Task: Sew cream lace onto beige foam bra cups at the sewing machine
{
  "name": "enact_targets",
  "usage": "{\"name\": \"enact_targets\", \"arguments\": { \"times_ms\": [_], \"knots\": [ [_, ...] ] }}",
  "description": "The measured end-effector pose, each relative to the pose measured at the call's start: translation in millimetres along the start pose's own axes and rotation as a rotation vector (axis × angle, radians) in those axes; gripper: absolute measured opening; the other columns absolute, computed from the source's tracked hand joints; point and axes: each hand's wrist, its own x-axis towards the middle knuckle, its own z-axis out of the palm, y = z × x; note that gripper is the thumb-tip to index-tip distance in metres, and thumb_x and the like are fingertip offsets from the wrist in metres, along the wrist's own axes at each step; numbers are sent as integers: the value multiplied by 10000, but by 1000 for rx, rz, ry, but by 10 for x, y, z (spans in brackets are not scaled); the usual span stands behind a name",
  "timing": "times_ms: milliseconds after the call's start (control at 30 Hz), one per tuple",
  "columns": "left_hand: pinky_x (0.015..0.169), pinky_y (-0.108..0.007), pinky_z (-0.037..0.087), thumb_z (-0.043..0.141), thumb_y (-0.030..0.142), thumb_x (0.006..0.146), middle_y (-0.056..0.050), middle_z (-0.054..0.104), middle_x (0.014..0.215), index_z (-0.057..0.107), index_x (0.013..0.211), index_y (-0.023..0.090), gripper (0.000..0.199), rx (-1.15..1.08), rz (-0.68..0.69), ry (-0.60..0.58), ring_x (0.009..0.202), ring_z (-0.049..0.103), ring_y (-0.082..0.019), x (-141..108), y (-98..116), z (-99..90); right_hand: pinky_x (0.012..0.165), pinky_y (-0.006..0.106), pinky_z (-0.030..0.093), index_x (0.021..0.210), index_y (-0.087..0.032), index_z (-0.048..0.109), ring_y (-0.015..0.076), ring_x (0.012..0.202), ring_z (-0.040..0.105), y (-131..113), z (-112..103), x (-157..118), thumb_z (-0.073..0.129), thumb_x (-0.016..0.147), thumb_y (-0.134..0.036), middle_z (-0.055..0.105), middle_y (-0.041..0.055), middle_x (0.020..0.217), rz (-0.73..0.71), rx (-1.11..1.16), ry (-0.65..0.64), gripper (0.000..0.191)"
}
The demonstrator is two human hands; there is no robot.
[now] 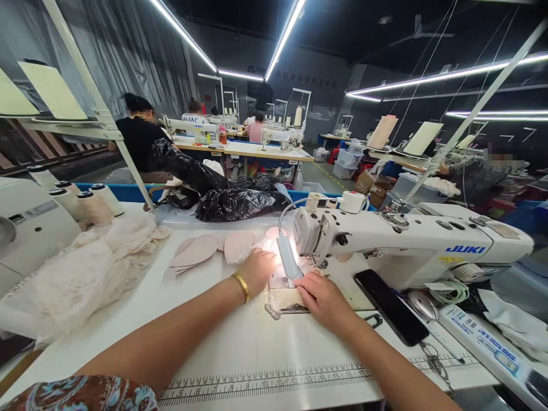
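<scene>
A white sewing machine (411,245) stands on the white table, its needle end near the middle, lit by a small grey lamp (288,257) on a bent neck. My left hand (258,269), with a gold bangle at the wrist, lies left of the needle area on pale lace fabric (250,249); its fingertips are hidden in the glare. Right of the needle plate, my right hand (321,294) has thumb and forefinger together at the fabric's edge, beneath the lamp. Several pale pink cup-shaped pieces (199,251) lie to the left, joined to the lace side.
Cream lace (85,262) is heaped at the left beside thread cones (105,200). A black phone (391,308) and a mouse-like silver object (422,305) lie at the right. Black plastic bags (240,202) sit behind; people work farther back.
</scene>
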Motion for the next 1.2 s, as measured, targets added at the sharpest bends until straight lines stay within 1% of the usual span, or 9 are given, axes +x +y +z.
{"name": "enact_targets", "arguments": {
  "times_ms": [100,167,300,400,467,533,733,933,1200],
  "knots": [
    [858,-398,484,466,57,917,-49,703,889,656,960,179,229,-108,2,32,831,657,-213,-244,211,-176,661,315,434,1104,-252,563,188,721,563,-164,12,17,519,1029,-387,643,-4,822,285,433,-60,161],
    [979,-440,475,529,189,969,-52,730,1056,673,1078,232,185,-379,-37,56,1023,665,-234,-494,488,-309,628,285,422,1216,-255,482,164,682,548,-320,63,31,621,968,-434,635,-35,805,438,728,-47,336],
    [898,-403,563,750,561,866,-107,740,1135,688,1136,227,434,-1508,-591,-191,1025,708,-259,-910,1034,-437,611,257,411,1248,-271,467,138,648,488,-693,256,-42,735,883,-449,550,-75,744,484,985,86,486],
    [1002,-384,549,839,573,784,-136,742,1173,715,1028,178,481,-1937,-978,96,1120,703,-271,-966,1135,-432,658,276,460,1271,-293,514,153,689,505,-937,412,-243,734,889,-482,517,-54,775,431,979,176,480],
    [1019,-372,546,929,458,697,-118,752,1162,728,980,172,450,-1952,-1044,400,1151,688,-283,-926,1088,-435,684,294,487,1260,-301,561,168,714,529,-1042,477,-388,706,912,-506,519,-34,801,424,934,167,430],
    [990,-389,564,959,387,659,-98,765,1133,743,1019,179,469,-1950,-1047,525,1142,690,-298,-883,1051,-453,735,324,524,1272,-308,599,196,783,581,-1096,494,-476,670,939,-532,577,0,874,423,902,104,407],
    [1019,-431,556,943,397,709,-107,770,1155,767,1112,183,489,-1989,-921,432,1156,686,-321,-853,1197,-493,1098,490,487,1459,-349,551,301,1277,602,-1066,414,-389,717,916,-561,624,75,1419,525,1109,201,606],
    [987,-412,566,943,441,704,-127,760,1186,767,1115,171,522,-2010,-948,497,1149,685,-320,-842,1220,-488,974,430,562,1327,-269,649,288,1116,675,-1050,473,-355,863,785,-525,725,89,1247,665,1142,430,636],
    [936,-346,557,953,419,688,-100,774,1142,769,1111,188,516,-1804,-915,502,1084,697,-274,-849,1233,-473,853,322,563,1161,-270,694,219,966,665,-1042,410,-377,878,782,-491,731,39,1081,613,1078,553,476]
  ]
}}
